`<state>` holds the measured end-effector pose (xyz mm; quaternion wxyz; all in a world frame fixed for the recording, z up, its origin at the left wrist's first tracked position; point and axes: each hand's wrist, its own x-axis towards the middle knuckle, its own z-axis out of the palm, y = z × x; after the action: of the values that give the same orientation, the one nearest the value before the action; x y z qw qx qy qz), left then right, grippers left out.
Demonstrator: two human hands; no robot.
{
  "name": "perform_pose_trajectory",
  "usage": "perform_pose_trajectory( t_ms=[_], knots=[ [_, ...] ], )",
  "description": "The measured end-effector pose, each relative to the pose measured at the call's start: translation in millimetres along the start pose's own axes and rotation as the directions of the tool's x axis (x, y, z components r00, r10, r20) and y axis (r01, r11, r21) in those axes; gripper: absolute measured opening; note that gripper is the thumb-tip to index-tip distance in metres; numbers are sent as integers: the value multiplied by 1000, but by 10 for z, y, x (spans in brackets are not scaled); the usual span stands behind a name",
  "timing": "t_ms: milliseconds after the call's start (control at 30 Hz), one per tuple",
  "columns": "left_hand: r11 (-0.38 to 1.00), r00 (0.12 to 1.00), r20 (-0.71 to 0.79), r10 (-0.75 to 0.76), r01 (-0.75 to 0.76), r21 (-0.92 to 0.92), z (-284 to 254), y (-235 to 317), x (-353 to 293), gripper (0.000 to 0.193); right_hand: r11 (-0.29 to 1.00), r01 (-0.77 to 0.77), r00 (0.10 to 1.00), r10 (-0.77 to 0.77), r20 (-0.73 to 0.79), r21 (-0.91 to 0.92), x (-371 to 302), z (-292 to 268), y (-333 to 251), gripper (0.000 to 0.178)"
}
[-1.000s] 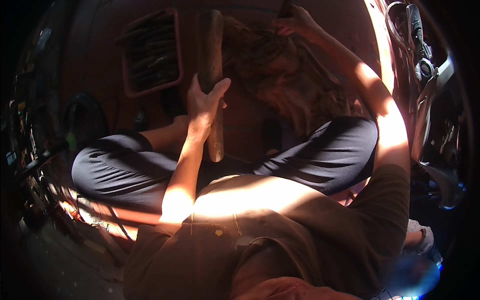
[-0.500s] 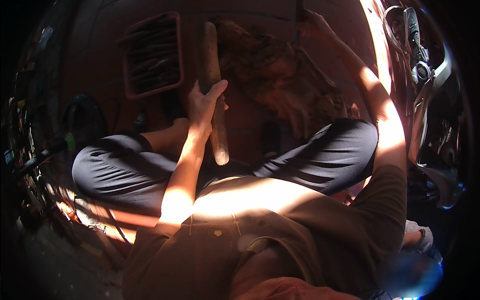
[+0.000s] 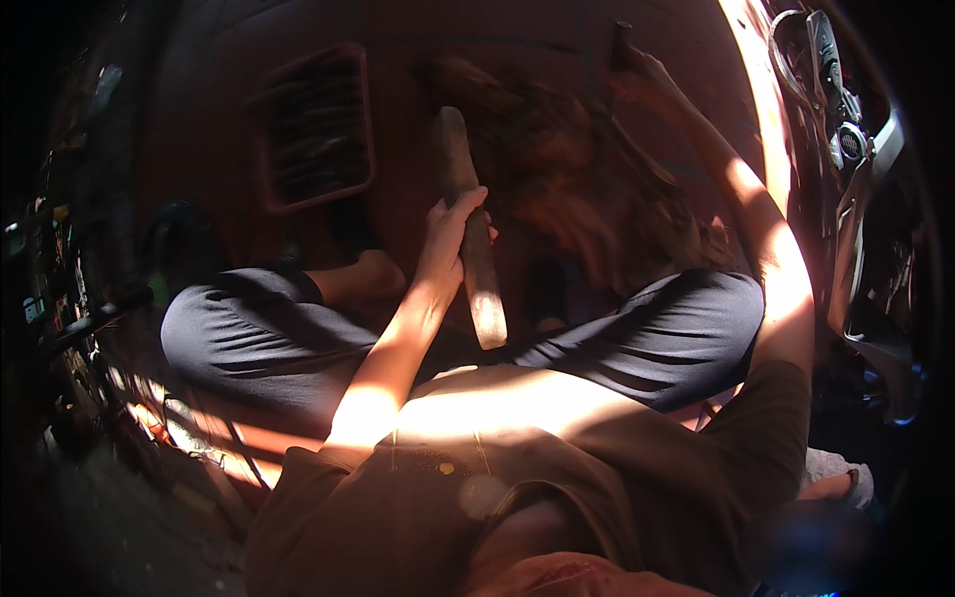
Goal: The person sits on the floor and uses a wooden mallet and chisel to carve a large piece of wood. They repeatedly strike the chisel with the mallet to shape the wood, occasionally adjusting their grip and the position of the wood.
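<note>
My left hand [image 3: 453, 234] is closed round the middle of a thick brown stick [image 3: 481, 294], thumb along it. The stick points away from me, its near end sunlit above my lap. Far to the right, my right hand [image 3: 645, 84] is closed round a dark, short cylindrical piece [image 3: 622, 45] that stands up past the fingers; shadow hides its lower part and its kind. Between the hands, a loose heap of brown strips, like bark or shavings [image 3: 557, 139], lies on the floor.
A pink-rimmed basket [image 3: 370, 119] of dark sticks stands at the far left. My crossed legs [image 3: 269, 318] frame the near side. Metal and dark parts of a machine or vehicle [image 3: 848, 144] stand along the right edge. Clutter lines the left rim. The reddish floor [image 3: 418, 30] is deeply shaded.
My left hand has brought the stick rightward and a little nearer. My right hand has shifted slightly nearer, and the top of the dark piece now shows. The whole view has shifted slightly.
</note>
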<state>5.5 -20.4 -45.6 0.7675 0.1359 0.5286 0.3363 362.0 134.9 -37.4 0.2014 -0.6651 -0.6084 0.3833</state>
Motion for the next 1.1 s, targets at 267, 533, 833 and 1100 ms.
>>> perform_pose_trajectory(
  t_ms=[267, 533, 833, 1100],
  knots=[
    [999, 997, 59, -45, 44, 12, 109, -148, 33, 31, 1000, -14, 999, 14, 33, 13, -116, 104, -18, 41],
    [999, 999, 30, -37, 37, 13, 195, -212, 74, 29, 991, 31, 1000, -32, -2, 132, -298, 16, -67, 30],
    [998, 997, 38, -61, 60, 22, 144, -302, 146, 33, 989, 64, 997, -70, 40, 133, -231, -19, 23, 27],
    [998, 998, -55, -6, 3, -62, 56, -246, 177, 34, 974, 223, 974, -221, 52, -31, -303, -83, -419, 27]
  ],
)
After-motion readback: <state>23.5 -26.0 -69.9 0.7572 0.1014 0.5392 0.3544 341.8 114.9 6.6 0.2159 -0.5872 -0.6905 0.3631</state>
